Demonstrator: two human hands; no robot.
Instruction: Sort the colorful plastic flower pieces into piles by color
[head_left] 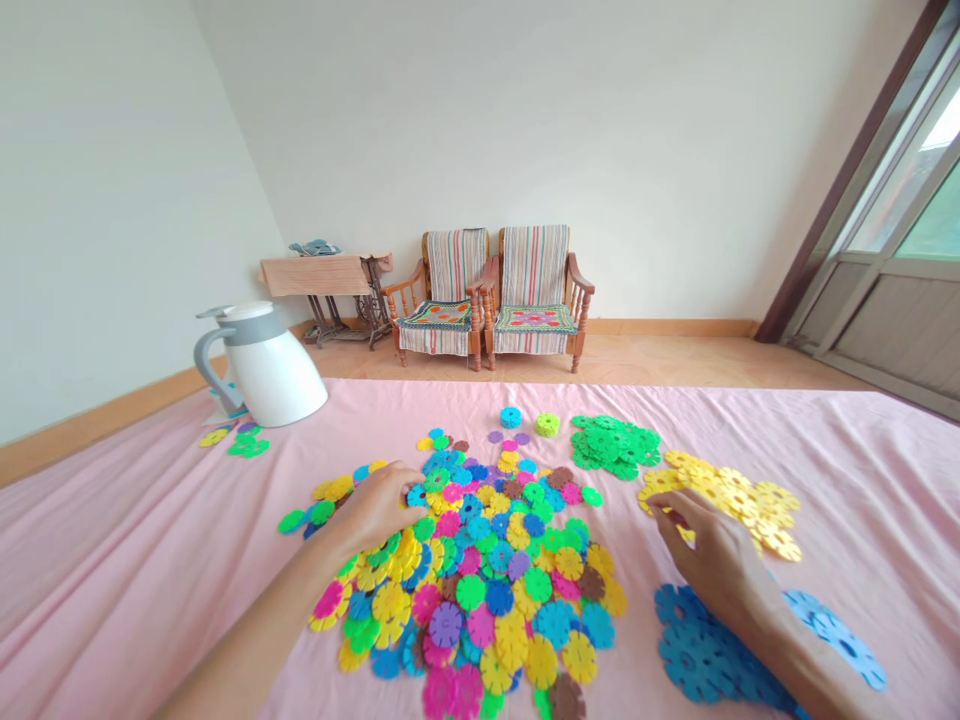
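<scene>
A wide mixed pile of flower-shaped plastic discs [470, 592] in many colours covers the middle of the cloth. My left hand [382, 507] reaches into its upper left side, fingers curled down and pressed together among the discs; their tips are partly hidden. To the right, my right hand [712, 545] hangs at the left edge of a heap of yellow flower discs [739, 500], its thumb and fingers bent together. Whatever lies between those fingertips is not clear. Below my right wrist is a heap of blue flower discs [694, 650], partly covered by the forearm.
A green disc heap [615, 445] lies behind the yellow one. Beside it stand a lime disc stack [547, 425] and a blue disc stack [511, 417]. A white jug [277, 370] stands back left on the pink cloth [165, 560]. Two chairs [535, 290] are beyond.
</scene>
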